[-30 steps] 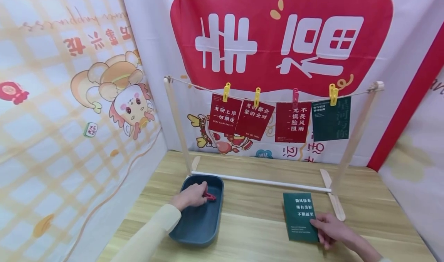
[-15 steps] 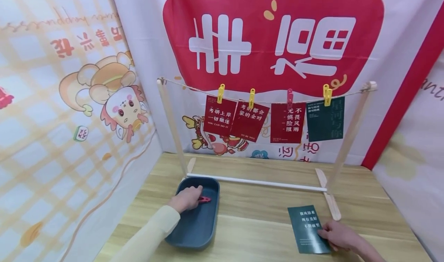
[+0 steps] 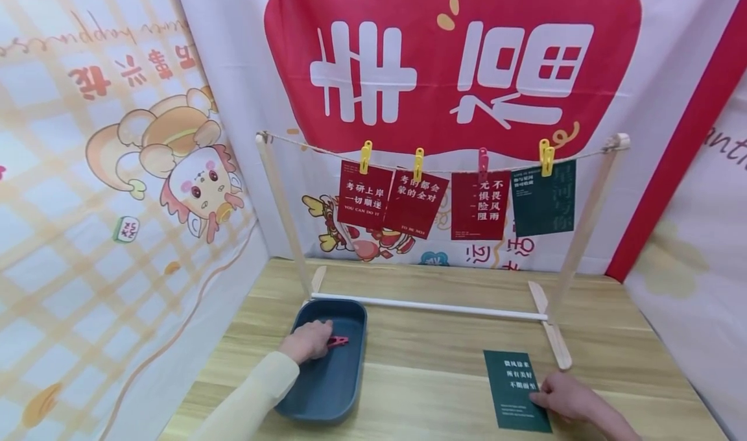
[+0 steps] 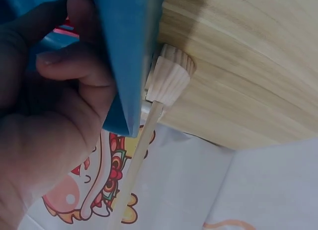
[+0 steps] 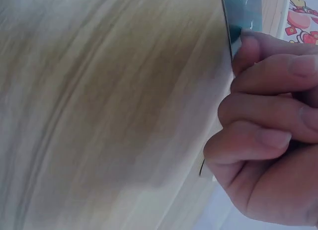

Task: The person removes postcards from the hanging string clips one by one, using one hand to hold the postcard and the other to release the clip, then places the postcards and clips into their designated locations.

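Inside the blue-grey tray (image 3: 357, 363) at the left, my left hand (image 3: 308, 341) pinches a red clothespin (image 3: 338, 342). The left wrist view shows only a bit of the red clothespin (image 4: 67, 30) behind the curled fingers. At the right, my right hand (image 3: 569, 395) pinches the right edge of a green card (image 3: 513, 405) with white lettering between thumb and fingers. Its other fingers are curled in, as the right wrist view shows. The card is low over the tabletop; whether it touches cannot be told.
A wooden rack (image 3: 574, 233) with a white bottom bar (image 3: 432, 306) stands behind. Three red cards, one being a red card (image 3: 477, 214), and a green card (image 3: 544, 207) hang from its string by yellow and pink clothespins. Printed cloth (image 3: 443, 130) forms the walls around the table (image 3: 420, 389).
The left hand has shifted slightly down within the tray, the clothespin moving along with it. The right hand has drawn the green card down and a bit right. The head view has shifted somewhat.
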Available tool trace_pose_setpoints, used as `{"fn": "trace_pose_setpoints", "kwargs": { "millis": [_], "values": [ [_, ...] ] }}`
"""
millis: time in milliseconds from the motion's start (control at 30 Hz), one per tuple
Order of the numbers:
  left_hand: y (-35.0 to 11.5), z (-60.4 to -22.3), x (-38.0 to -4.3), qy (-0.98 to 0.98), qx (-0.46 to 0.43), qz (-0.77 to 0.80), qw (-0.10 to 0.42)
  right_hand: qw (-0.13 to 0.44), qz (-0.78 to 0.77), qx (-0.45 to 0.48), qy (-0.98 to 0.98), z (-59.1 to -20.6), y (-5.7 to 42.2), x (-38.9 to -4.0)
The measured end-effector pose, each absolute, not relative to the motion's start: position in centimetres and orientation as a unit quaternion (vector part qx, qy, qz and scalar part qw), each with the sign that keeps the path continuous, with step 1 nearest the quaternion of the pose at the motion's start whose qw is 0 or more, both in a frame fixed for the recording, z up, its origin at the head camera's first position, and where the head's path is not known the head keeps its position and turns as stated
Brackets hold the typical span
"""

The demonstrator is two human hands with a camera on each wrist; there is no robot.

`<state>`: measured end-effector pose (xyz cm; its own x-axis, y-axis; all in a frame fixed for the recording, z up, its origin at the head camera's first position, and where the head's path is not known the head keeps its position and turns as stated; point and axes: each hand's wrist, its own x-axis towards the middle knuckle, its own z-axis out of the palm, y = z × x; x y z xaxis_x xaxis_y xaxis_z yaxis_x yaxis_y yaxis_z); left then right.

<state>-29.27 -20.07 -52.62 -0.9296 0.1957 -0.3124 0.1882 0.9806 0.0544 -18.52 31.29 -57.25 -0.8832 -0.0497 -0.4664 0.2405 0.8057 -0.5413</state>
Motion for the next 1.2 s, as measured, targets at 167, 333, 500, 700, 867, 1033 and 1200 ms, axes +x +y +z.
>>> {"fn": "trace_pose_setpoints", "kwargs": {
  "millis": [167, 333, 500, 700, 867, 1033, 1200],
  "values": [
    [-20.4, -52.0, -29.0, 0.979, 0.088, 0.052, 0.178, 0.245, -0.275, 0.048, 0.929, -56.9, 30.8, -19.1],
    [-20.6, -50.1, -29.0, 0.976, 0.099, 0.071, 0.179, 0.239, -0.245, 0.027, 0.939, -56.6, 29.7, -19.8],
    [-20.6, -47.9, -29.5, 0.981, 0.151, 0.039, 0.114, 0.205, -0.217, -0.012, 0.954, -55.5, 27.8, -20.2],
    [-20.2, -45.7, -30.1, 0.977, 0.201, 0.056, 0.034, 0.163, -0.251, -0.019, 0.954, -53.5, 25.9, -20.8],
    [-19.5, -44.2, -29.9, 0.974, 0.21, 0.083, 0.017, 0.147, -0.284, -0.042, 0.946, -51.7, 25.4, -21.7],
    [-18.2, -42.1, -29.7, 0.966, 0.239, 0.098, -0.021, 0.132, -0.338, -0.071, 0.929, -49.9, 24.8, -22.9],
    [-17.4, -39.8, -29.8, 0.96, 0.252, 0.095, -0.077, 0.078, -0.4, -0.085, 0.909, -48.1, 23.9, -23.6]
  ]
}}
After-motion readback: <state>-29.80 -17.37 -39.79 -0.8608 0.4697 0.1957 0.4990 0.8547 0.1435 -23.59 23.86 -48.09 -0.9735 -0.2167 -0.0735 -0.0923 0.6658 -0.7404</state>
